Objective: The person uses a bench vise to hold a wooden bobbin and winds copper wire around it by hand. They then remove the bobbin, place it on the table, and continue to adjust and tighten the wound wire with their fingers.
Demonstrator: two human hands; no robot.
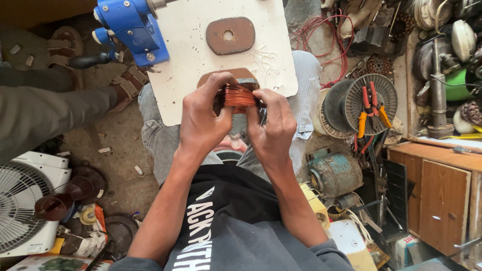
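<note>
We are sitting with a white board (201, 55) lying across our knees, and it is serving as our bench; a blue winding machine (131, 29) is clamped at its far left corner and a brown oval former (230, 35) is resting flat near its middle. Off to our right, a pair of red-handled pliers (370, 100) is lying on a round grey motor part (369, 103), well apart from our work.

At the near edge of the board we are holding a copper wire coil (239, 96) between both hands. Our left hand (203, 118) is closing around the coil's left side, thumb and fingers curling over the windings. Our right hand (273, 125) is pinching its right side, fingertips pressing in from above. The coil is sitting just in front of a second brown former, which is mostly hidden behind our fingers.

To handle this well, we are judging that the grip should be spreading evenly across the bundle, so no single turn is slipping out of the stack. We should be keeping the turns lying parallel and pressing with the finger pads rather than the nails, since the enamel is likely scratching easily. Keeping the coil low over the board is also giving us support if it is sagging.
</note>
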